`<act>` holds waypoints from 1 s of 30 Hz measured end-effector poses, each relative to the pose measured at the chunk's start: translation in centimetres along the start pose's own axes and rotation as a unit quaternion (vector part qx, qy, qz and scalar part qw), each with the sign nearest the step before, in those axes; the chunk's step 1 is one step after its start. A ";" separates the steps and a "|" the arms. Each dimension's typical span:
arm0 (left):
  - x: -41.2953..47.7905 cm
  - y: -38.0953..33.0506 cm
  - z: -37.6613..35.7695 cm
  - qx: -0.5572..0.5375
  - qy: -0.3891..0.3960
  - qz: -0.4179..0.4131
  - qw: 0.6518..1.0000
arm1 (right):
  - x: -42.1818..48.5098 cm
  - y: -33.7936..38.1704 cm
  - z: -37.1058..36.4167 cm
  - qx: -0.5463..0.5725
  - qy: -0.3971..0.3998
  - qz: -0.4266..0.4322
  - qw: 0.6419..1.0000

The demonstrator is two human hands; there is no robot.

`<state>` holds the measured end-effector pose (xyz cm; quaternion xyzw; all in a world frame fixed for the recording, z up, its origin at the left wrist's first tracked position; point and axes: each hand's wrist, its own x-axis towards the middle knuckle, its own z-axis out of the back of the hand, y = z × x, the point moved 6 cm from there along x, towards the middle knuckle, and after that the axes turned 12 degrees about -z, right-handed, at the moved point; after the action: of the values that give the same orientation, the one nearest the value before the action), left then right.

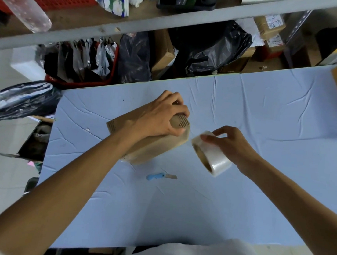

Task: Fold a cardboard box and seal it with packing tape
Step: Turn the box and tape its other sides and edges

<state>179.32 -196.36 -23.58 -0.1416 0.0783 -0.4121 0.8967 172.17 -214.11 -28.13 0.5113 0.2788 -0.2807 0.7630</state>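
Gripping the far end of the cardboard box (152, 146) on the table (263, 117) with curled left hand (162, 115); pinching the tape roll (213, 157), just right of the box, in the fingertips of the right hand (231, 147).

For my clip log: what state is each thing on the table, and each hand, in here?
Brown cardboard box: folded shut, lying on the blue table.
Clear packing tape roll: lifted, beside the box's end.
Blue-handled utility knife: blade out, lying untouched.
Left hand: grips the box.
Right hand: holds the tape roll.
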 end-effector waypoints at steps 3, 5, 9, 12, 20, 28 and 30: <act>-0.3 0.2 -0.3 -0.023 -0.019 -0.002 1.000 | 0.7 -1.0 -0.2 -0.017 0.020 -0.020 0.999; -0.2 0.1 -0.5 -0.033 -0.014 -0.007 0.999 | 0.9 -1.7 -0.3 -0.045 0.002 -0.033 0.998; 0.0 -0.4 -0.6 -0.037 0.001 -0.002 0.999 | 0.2 -1.7 -0.5 -0.036 0.005 0.000 0.999; -0.4 -0.1 -0.6 -0.086 0.026 0.020 0.996 | -0.8 -0.9 -0.8 -0.019 0.019 0.044 0.999; -0.1 -0.3 -0.8 -0.095 0.053 0.015 0.994 | -0.3 -3.7 -1.0 -0.040 0.129 -0.019 0.991; -0.2 0.1 -0.4 -0.089 0.023 0.041 0.995 | -0.2 -3.1 -0.6 -0.031 0.056 0.026 0.998; -0.3 0.1 -0.6 -0.087 0.015 0.050 0.995 | -0.9 -3.0 -0.6 0.008 0.058 0.046 0.997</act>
<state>179.06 -196.14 -24.15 -0.2087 0.1345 -0.3606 0.8991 169.36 -214.34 -29.53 0.5447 0.2969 -0.2175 0.7535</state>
